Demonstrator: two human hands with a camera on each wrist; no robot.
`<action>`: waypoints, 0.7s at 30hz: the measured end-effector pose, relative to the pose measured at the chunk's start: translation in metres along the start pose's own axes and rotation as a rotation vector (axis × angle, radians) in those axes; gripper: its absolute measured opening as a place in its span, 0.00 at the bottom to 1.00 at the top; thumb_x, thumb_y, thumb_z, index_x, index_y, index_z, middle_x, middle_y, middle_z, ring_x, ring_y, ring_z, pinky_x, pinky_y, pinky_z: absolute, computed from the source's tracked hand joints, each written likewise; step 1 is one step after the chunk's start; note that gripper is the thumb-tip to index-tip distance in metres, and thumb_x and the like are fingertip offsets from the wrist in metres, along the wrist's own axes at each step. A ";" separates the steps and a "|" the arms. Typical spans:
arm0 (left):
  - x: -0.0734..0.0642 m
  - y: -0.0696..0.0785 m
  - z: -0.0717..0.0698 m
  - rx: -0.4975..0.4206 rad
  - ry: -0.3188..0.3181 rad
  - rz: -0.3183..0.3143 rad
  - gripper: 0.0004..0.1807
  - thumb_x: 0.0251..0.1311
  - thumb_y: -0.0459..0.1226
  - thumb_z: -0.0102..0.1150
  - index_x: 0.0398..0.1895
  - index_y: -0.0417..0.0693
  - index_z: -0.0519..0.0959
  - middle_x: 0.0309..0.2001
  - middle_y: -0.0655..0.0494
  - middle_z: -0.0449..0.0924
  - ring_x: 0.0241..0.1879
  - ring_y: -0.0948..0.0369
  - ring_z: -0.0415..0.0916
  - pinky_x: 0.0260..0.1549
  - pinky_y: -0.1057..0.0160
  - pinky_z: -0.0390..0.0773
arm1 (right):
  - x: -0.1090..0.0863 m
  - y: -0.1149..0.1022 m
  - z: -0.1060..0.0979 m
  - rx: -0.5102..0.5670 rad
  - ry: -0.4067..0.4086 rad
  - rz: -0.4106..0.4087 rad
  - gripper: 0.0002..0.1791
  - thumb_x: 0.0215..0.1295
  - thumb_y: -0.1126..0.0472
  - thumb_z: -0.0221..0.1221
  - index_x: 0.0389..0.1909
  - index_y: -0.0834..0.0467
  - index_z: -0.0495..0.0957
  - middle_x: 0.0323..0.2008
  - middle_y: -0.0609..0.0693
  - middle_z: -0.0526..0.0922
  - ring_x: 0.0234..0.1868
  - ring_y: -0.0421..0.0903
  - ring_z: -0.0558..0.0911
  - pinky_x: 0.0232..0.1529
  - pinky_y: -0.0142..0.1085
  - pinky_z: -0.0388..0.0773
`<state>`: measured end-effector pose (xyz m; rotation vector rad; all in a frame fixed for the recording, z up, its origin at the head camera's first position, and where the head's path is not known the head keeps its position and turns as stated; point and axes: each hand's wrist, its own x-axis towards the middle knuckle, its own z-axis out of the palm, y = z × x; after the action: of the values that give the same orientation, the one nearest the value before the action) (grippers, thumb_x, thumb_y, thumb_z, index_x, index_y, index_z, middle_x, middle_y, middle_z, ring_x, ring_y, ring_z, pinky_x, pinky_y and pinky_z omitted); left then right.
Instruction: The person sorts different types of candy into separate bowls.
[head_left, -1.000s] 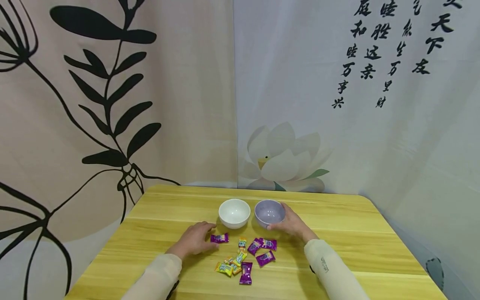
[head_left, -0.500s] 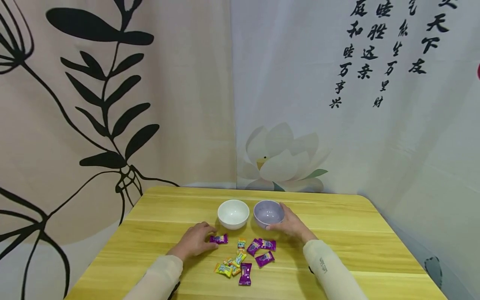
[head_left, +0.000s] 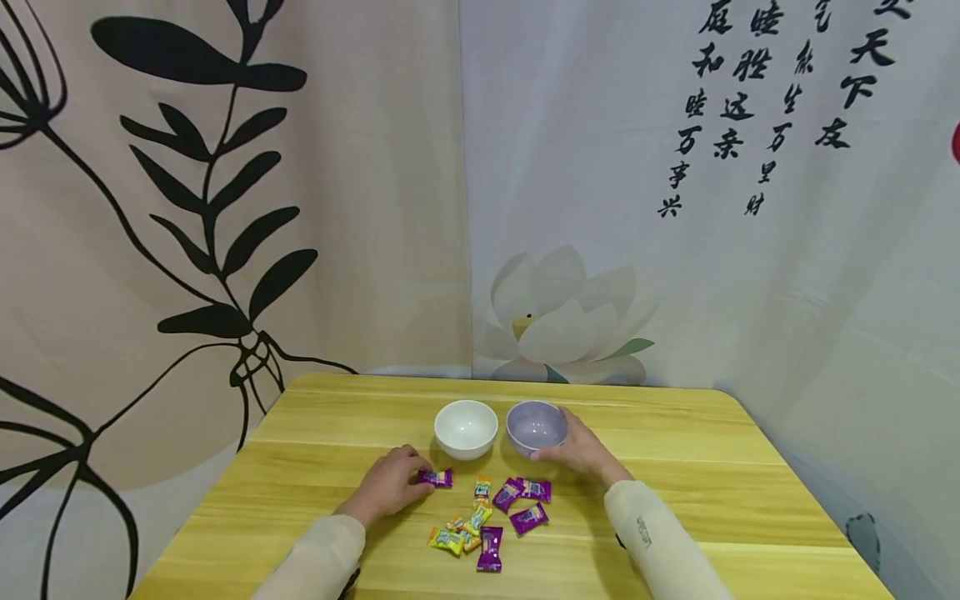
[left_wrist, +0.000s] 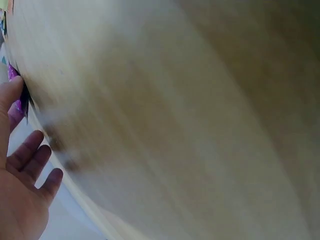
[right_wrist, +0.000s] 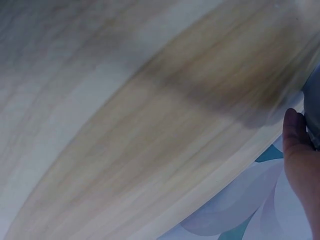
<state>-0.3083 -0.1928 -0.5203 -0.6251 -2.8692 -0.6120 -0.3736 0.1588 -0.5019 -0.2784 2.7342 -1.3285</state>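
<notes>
Purple-wrapped candy (head_left: 440, 478), one end pinched by the left hand (head_left: 388, 485) — lavender bowl (head_left: 536, 428) upright, gripped by the right hand (head_left: 583, 452).

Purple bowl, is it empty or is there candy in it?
Empty. In the head view, the inside of the purple bowl looks bare, and the yellow candies lie on the table outside it.

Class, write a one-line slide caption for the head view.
Left hand pinches a purple candy; right hand grips the lavender bowl.
</notes>
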 end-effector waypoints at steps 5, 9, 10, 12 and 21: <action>-0.002 -0.002 -0.002 -0.010 0.065 0.015 0.10 0.55 0.40 0.71 0.38 0.48 0.84 0.37 0.58 0.78 0.40 0.56 0.75 0.44 0.50 0.76 | 0.000 0.000 0.001 0.003 -0.002 0.010 0.66 0.43 0.43 0.78 0.76 0.64 0.48 0.70 0.64 0.62 0.68 0.65 0.65 0.66 0.61 0.61; -0.002 -0.004 -0.005 -0.036 0.092 -0.029 0.10 0.54 0.40 0.72 0.37 0.47 0.84 0.34 0.59 0.80 0.36 0.59 0.76 0.40 0.54 0.77 | 0.000 -0.001 0.001 0.001 0.001 0.007 0.66 0.43 0.43 0.78 0.76 0.64 0.49 0.69 0.64 0.63 0.67 0.65 0.65 0.65 0.61 0.61; -0.002 -0.004 -0.006 -0.037 0.094 -0.044 0.10 0.55 0.40 0.72 0.37 0.48 0.84 0.34 0.60 0.80 0.36 0.60 0.76 0.39 0.54 0.77 | 0.000 -0.001 0.001 0.001 0.002 0.007 0.66 0.43 0.43 0.78 0.76 0.64 0.49 0.69 0.64 0.63 0.67 0.65 0.66 0.65 0.61 0.61; -0.002 -0.004 -0.008 -0.047 0.097 -0.070 0.10 0.55 0.41 0.72 0.38 0.48 0.85 0.35 0.60 0.81 0.35 0.61 0.76 0.39 0.56 0.78 | 0.000 -0.001 0.001 0.001 0.003 0.008 0.66 0.43 0.42 0.78 0.76 0.64 0.50 0.69 0.64 0.64 0.67 0.65 0.66 0.65 0.61 0.62; 0.000 0.001 -0.023 -0.096 0.165 -0.108 0.08 0.55 0.41 0.73 0.35 0.51 0.85 0.31 0.64 0.78 0.33 0.59 0.76 0.34 0.59 0.76 | 0.000 -0.002 0.001 -0.004 0.002 0.012 0.66 0.43 0.41 0.77 0.76 0.64 0.49 0.69 0.64 0.64 0.67 0.65 0.66 0.65 0.61 0.62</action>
<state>-0.3071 -0.2017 -0.4989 -0.4130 -2.7460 -0.7817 -0.3729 0.1565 -0.5013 -0.2612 2.7360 -1.3211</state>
